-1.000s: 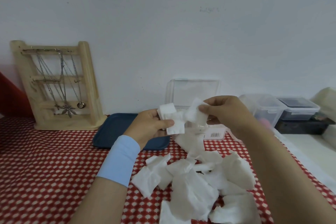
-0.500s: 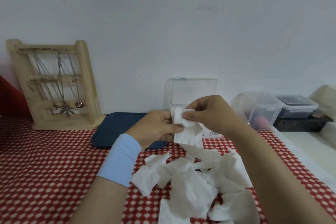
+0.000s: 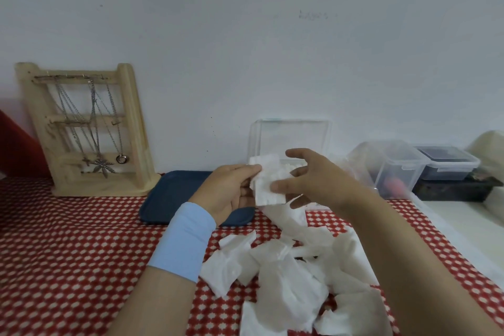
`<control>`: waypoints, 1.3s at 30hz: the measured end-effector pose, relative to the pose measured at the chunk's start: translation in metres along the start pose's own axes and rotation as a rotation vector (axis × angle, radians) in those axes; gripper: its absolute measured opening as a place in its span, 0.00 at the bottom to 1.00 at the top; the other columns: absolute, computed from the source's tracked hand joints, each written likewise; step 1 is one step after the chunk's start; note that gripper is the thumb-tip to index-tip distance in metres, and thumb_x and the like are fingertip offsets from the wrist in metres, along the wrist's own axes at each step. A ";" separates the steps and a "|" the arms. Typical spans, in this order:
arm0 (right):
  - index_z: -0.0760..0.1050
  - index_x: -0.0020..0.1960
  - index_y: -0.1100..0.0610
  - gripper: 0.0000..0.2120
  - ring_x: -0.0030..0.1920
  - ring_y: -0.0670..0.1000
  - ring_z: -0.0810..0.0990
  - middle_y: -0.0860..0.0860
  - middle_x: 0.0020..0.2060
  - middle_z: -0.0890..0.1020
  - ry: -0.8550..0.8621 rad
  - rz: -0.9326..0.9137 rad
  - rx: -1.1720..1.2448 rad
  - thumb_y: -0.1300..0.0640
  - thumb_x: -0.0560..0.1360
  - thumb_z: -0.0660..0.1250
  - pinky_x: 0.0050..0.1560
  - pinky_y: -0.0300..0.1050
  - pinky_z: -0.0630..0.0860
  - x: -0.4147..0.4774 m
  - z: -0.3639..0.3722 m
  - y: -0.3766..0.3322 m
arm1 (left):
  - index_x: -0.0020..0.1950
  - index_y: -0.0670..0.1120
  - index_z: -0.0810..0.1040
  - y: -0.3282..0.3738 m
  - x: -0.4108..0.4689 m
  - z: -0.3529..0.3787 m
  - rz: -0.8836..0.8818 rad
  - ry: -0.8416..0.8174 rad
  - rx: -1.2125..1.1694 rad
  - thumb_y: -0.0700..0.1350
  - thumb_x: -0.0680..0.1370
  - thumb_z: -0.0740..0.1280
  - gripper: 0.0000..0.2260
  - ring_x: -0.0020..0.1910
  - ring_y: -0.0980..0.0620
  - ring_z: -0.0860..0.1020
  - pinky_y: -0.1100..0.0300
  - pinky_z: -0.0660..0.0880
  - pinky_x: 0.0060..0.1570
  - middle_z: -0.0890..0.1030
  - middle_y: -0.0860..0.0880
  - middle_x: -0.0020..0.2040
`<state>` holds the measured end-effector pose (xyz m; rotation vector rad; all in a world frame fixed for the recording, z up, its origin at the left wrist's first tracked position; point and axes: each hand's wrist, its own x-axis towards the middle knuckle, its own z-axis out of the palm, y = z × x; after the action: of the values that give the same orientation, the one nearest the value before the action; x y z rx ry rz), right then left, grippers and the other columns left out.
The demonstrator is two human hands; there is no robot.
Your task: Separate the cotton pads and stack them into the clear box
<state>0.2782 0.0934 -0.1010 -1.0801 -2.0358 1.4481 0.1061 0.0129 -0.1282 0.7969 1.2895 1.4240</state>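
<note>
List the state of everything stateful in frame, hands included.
left hand: pinches the held cotton pad by its left edge
right hand: fingers spread, thumb tip on that pad
held cotton pad: flat, upright, in front of the clear box
clear box: lid raised, open
loose cotton pads: heaped on the tablecloth, not boxed
lidded tub: lid on
jewellery stand: upright, necklaces hanging

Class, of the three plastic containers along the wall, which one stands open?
The clear box behind the right hand, its lid tipped up against the wall; the latched tub and dark-lidded tub to its right are shut.
</note>
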 end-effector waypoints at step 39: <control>0.83 0.41 0.59 0.06 0.27 0.44 0.80 0.50 0.31 0.85 0.329 -0.188 0.080 0.57 0.71 0.78 0.27 0.36 0.73 0.004 0.011 -0.001 | 0.60 0.39 0.81 0.003 -0.004 -0.001 0.039 -0.131 0.052 0.37 0.78 0.70 0.11 0.54 0.46 0.86 0.61 0.83 0.48 0.86 0.43 0.54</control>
<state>0.2675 0.0900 -0.1046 -0.9900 -1.7788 1.1615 0.1060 0.0091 -0.1245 0.9392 1.2205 1.3508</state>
